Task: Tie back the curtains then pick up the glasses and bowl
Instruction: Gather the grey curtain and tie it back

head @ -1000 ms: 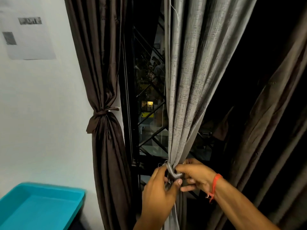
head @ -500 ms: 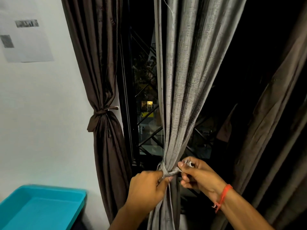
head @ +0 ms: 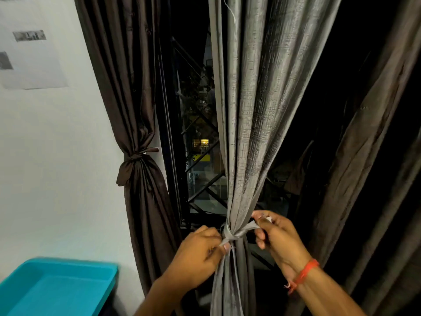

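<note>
A grey curtain (head: 255, 115) hangs in the middle, gathered low down by a grey tie strip (head: 239, 232) wound around it. My left hand (head: 200, 254) pinches one end of the strip on the curtain's left side. My right hand (head: 278, 238), with a red thread on its wrist, grips the other end on the right. The strip is drawn taut between both hands. A dark brown curtain (head: 136, 110) at the left is tied back with a knot (head: 134, 156). No glasses or bowl are in view.
A turquoise tray (head: 57, 290) sits at the bottom left against the white wall (head: 57, 156), which carries a paper sheet (head: 27, 53). Another dark brown curtain (head: 364, 167) hangs at the right. A dark window with a metal grille (head: 200, 174) lies behind.
My hands have moved apart, pulling the two strip ends outward so the loop has tightened around the grey curtain. The view shifted slightly.
</note>
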